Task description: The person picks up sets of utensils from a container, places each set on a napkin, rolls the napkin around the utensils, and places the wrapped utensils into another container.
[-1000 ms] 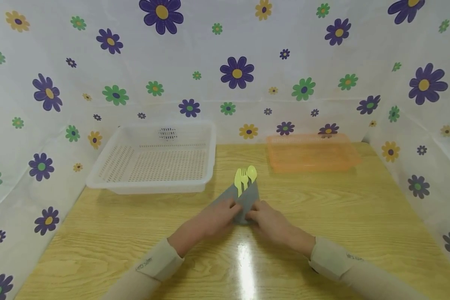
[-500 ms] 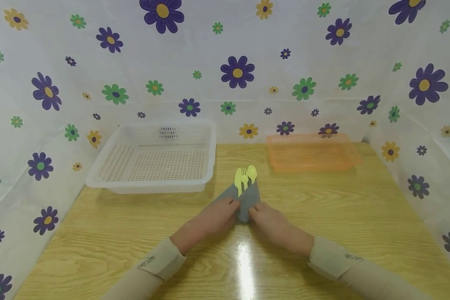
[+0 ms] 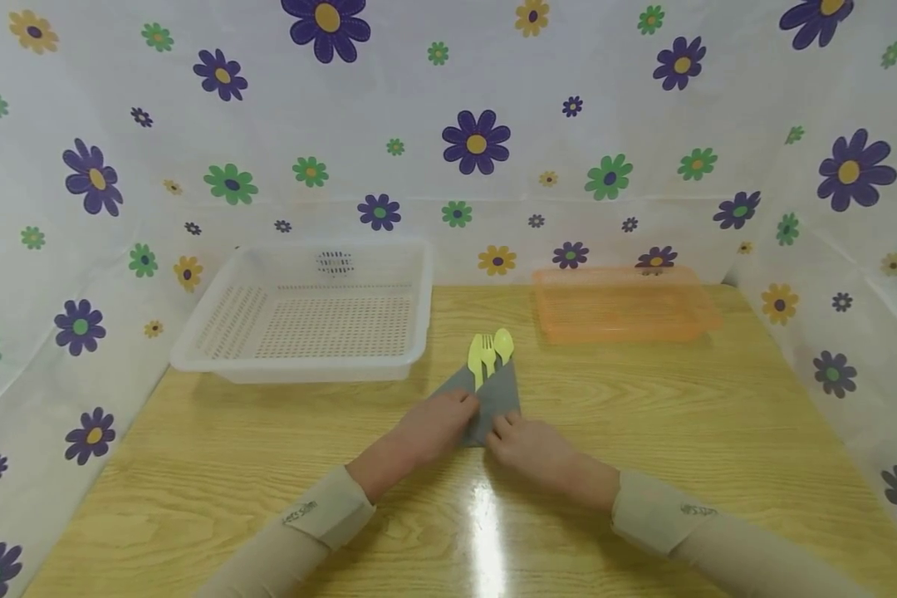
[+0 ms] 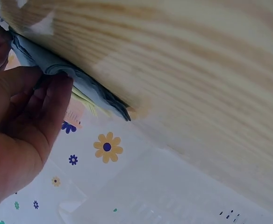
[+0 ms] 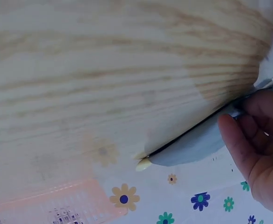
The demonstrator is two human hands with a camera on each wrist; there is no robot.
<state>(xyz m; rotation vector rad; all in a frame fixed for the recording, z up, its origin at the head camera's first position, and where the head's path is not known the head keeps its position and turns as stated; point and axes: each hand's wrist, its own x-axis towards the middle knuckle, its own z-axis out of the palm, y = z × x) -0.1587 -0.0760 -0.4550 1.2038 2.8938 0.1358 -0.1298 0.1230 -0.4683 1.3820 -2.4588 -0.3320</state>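
Napkin [image 3: 502,387] on wood tbl [image 3: 673,407]; wht flowery cloth [image 3: 419,91] on 3 sides.

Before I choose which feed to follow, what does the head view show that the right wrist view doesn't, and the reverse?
Only the head view: the left hand, a recognizable knife and fork, and the white basket in full.
Only the right wrist view: the inner side of the right hand.
Both: the right hand's contact with the grey cloth, the orange basket, wooden table, flowered backdrop and yellow cutlery, just a tip in the wrist view.
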